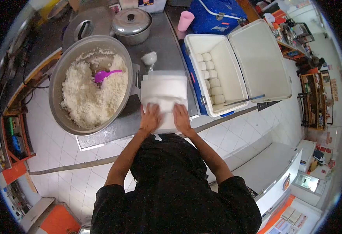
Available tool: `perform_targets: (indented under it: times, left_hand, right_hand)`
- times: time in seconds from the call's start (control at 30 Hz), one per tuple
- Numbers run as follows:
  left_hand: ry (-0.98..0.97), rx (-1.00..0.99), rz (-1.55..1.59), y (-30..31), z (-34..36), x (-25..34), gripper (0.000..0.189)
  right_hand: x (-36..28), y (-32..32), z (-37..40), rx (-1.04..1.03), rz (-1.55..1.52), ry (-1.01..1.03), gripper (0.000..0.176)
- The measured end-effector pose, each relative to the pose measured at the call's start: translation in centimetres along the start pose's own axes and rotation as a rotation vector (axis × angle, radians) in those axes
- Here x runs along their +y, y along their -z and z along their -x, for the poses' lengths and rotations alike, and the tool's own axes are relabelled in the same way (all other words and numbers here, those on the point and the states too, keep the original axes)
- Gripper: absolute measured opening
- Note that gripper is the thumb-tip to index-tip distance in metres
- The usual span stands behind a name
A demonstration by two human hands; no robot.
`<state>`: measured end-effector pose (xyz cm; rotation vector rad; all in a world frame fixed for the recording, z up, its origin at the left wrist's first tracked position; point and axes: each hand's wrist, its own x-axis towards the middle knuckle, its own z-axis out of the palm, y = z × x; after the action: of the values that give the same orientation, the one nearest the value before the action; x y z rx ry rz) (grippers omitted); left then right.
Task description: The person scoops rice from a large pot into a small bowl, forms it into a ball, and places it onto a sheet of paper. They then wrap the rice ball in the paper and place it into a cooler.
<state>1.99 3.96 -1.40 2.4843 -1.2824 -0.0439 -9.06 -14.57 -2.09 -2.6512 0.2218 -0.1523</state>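
White sheets of paper (164, 87) lie stacked on the grey counter, in front of the body. My left hand (151, 118) presses on the left side of the near part of the sheets, fingers apart and a little blurred. On their right side rests my right hand (182, 118), its fingers spread. A low bulge shows in the paper between the hands; what lies under it is hidden. To the left a large metal pot (54, 91) holds white rice (79, 97) and a purple scoop (105, 75). Beyond the sheets lies a white scoop (149, 58).
On the right, an open cooler (235, 64) contains several white wrapped packets (212, 80). Behind stand a lidded pot (131, 25), a pink cup (185, 21) and a closed blue cooler (217, 17). The counter's front edge (101, 145) runs near the body.
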Motion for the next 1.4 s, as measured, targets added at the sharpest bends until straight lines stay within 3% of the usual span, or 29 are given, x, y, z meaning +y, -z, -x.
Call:
perform_targets:
  times: [0.03, 0.1, 0.17, 0.23, 0.3, 0.37, 0.43, 0.5, 0.53, 0.63, 0.67, 0.7, 0.77, 0.83, 1.0, 1.07, 1.2, 1.27, 1.4]
  left_hand:
    - [0.073, -0.019, 0.011, 1.0, -0.9, 0.2, 0.048]
    - [0.100, 0.069, -0.019, 2.9, -3.9, 0.6, 0.039]
    - [0.125, 0.165, -0.049, 3.3, -6.5, 0.1, 0.030]
    - [0.071, -0.200, 0.049, 1.4, -7.5, -0.8, 0.019]
    - [0.053, -0.125, 0.015, -0.7, -6.8, -1.4, 0.010]
    - [0.140, -0.015, 0.318, -1.7, -4.2, -1.5, 0.008]
    - [0.201, 0.017, 0.365, -2.4, -2.6, -1.3, 0.009]
    - [0.091, 0.186, 0.268, -1.2, -1.9, -1.2, 0.012]
    - [0.060, 0.236, 0.156, 0.0, -2.2, -0.8, 0.009]
    - [-0.006, 0.208, 0.254, -0.4, -3.9, -1.9, 0.007]
    - [0.045, -0.074, 0.319, -0.7, -4.1, -2.4, 0.006]
    - [0.042, -0.073, 0.326, -1.5, -3.5, -2.7, 0.006]
    - [-0.133, 0.112, 0.278, -2.7, -2.1, -3.0, 0.014]
    - [-0.173, 0.200, 0.217, -2.9, -0.7, -2.4, 0.021]
    - [-0.300, 0.331, 0.242, -2.3, -0.4, -3.0, 0.037]
    - [-0.028, 0.009, 0.459, -1.7, -2.0, -3.5, 0.039]
    - [-0.079, 0.039, 0.395, 1.0, -3.8, -3.9, 0.050]
    - [-0.222, -0.034, 0.435, 2.3, -3.8, -4.4, 0.056]
    - [-0.245, -0.036, 0.377, 0.7, -3.8, -5.5, 0.062]
  right_hand:
    - [-0.2, 0.7, -1.3, 0.002, 0.006, -0.005, 0.053]
    - [-1.4, 2.1, -3.6, 0.036, 0.158, -0.252, 0.033]
    - [-2.4, 3.1, -5.9, 0.162, 0.199, -0.222, 0.028]
    - [-1.2, 2.3, -6.6, 0.279, 0.240, -0.190, 0.023]
    - [1.1, 0.0, -6.4, -0.089, 0.052, -0.205, 0.025]
    - [0.5, -0.9, -4.8, -0.075, 0.046, -0.255, 0.031]
    - [-0.4, -1.3, -2.7, -0.067, 0.044, -0.302, 0.036]
    - [-1.4, -1.3, -0.4, 0.216, 0.033, -0.035, 0.047]
    - [-2.4, -0.1, 0.2, 0.240, 0.113, 0.102, 0.055]
    - [-2.1, 0.2, 0.2, 0.260, 0.018, 0.035, 0.046]
    - [-1.7, 0.3, 0.1, 0.260, 0.025, 0.029, 0.046]
    - [-0.9, 0.6, -0.3, 0.231, -0.001, 0.026, 0.037]
    - [0.5, 1.1, -1.6, 0.205, -0.022, 0.033, 0.028]
    - [1.4, 1.3, -2.4, 0.195, -0.048, 0.024, 0.012]
    - [2.4, 2.2, -3.5, 0.074, -0.039, 0.013, 0.010]
    - [2.2, 2.1, -3.8, 0.062, -0.059, -0.081, 0.014]
    - [2.4, 1.9, -4.1, 0.028, -0.280, -0.186, 0.019]
    - [2.6, 2.1, -4.0, -0.014, -0.189, -0.115, 0.022]
    - [3.1, 1.6, -3.3, 0.065, -0.185, -0.007, 0.022]
